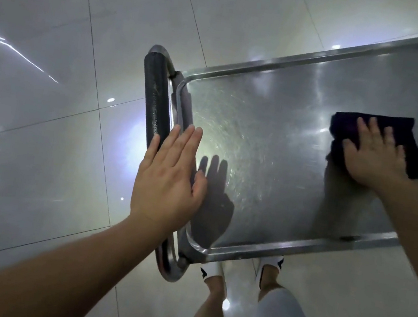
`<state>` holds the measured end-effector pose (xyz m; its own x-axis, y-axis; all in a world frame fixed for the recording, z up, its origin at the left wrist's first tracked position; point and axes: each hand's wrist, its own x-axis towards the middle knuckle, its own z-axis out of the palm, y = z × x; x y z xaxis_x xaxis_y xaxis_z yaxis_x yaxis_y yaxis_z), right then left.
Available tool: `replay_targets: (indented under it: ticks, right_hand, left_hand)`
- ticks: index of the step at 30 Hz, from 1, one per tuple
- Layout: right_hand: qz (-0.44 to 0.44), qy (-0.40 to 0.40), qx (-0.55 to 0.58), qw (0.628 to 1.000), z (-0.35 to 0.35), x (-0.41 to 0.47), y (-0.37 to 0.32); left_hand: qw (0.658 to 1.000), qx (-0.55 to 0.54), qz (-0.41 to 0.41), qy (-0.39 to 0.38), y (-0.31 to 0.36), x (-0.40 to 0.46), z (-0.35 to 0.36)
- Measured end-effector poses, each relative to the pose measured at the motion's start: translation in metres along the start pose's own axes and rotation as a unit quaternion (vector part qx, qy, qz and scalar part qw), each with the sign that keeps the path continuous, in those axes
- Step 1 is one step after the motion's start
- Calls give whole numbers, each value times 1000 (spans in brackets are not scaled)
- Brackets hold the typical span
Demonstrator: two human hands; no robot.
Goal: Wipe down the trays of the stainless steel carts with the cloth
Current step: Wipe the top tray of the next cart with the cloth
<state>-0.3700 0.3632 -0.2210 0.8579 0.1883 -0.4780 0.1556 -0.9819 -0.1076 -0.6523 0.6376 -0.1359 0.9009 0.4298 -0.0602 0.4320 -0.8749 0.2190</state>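
The pale glossy tiled floor (pixel 55 54) carries the stainless steel cart, whose flat, scratched top tray (pixel 272 146) with its raised rolled rim runs from lower left to upper right across the head view. At the tray's near-left end a curved tubular steel push handle with a black padded sleeve (pixel 154 101) stands just outside the rim.

The dark, folded cloth (pixel 348 125) lies flat on the tray, toward the right-hand part of the visible surface. The right hand (pixel 376 156) presses on the cloth with fingers spread and nearly straight, palm down; part of the cloth shows beyond the fingertips and to the right of the hand. The left hand (pixel 169 179) is flat, fingers straight and together, holding nothing; it sits at the tray's handle end, over the rim. Whether it touches the rim or hovers just above it cannot be told.

Recommended procedure for the wiping step, as a judgement:
- Keep the palm flat on the cloth so pressure spreads evenly.
- Use the left hand to steady the cart at the handle end, since a cart of this type probably rolls under sideways force.
- Work in overlapping straight passes from one rim to the other, then run the cloth along the inside corners of the rim, where residue tends to gather.
- The brightly lit, swirl-marked zone near the handle appears not yet covered; finish there.
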Motion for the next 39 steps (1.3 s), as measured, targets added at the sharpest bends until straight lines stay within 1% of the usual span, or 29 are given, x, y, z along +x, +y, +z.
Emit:
replay_targets:
  ticks: [2,4,6,7,10,12,14,16,17,18,19,21,23,25,27,29,31,33,35,37,39]
  right_hand:
    - [50,-5,12,999,-9,11,14]
    - [77,11,30,997,-6,19,-1]
    - [75,24,43,996,-2,25,-36]
    - [53,24,35,998,1,27,-59]
    - [-79,13,-8,997,16,19,-139]
    - [-184,0,-43,982,38,-8,-192]
    - [-299,-18,-84,950,66,-56,-231]
    - [-400,-48,-163,901,86,-97,-246]
    - [-435,-65,-191,878,90,-105,-247]
    - [-455,-77,-198,865,91,-105,-244]
    - [-463,-74,-182,864,87,-98,-237]
    - [-435,-37,-126,891,74,-68,-209]
    - [-367,-8,-88,926,53,-27,-169]
    - [-276,23,-70,958,25,18,-120]
    - [-167,51,-44,984,-5,61,-64]
    - [-61,58,-14,996,-34,92,-11]
    - [15,43,6,999,-54,108,21]
    - [62,33,28,997,-61,116,19]
    - [86,40,54,994,-58,119,-11]
    - [50,48,47,996,-47,118,-58]
    - [-31,43,21,998,-31,109,-116]
  left_hand:
    - [1000,-5,-4,4,0,0,2]
    - [1000,-7,-8,5,-1,1,3]
    - [1000,-9,-10,4,-1,2,3]
    - [1000,-9,-12,2,-1,1,3]
    - [1000,0,-22,-9,-1,0,3]
    - [1000,6,-28,-13,-2,1,3]
    - [999,15,-26,-19,-2,1,2]
    - [999,19,-25,-22,-1,2,2]
    - [999,20,-28,-25,-2,0,1]
    - [999,23,-30,-27,-4,-1,1]
    - [999,25,-33,-29,-5,-2,1]
    - [998,32,-31,-34,-5,1,1]
    - [998,39,-33,-40,-4,2,1]
    - [998,37,-39,-44,-3,2,1]
    - [998,33,-42,-44,-2,1,2]
    - [998,33,-40,-42,-2,0,2]
    - [998,34,-37,-44,-1,1,2]
    - [998,41,-30,-48,-1,2,3]
    - [997,42,-22,-53,-1,2,2]
    - [998,40,-15,-52,1,3,-1]
    - [998,41,-7,-50,1,4,-2]
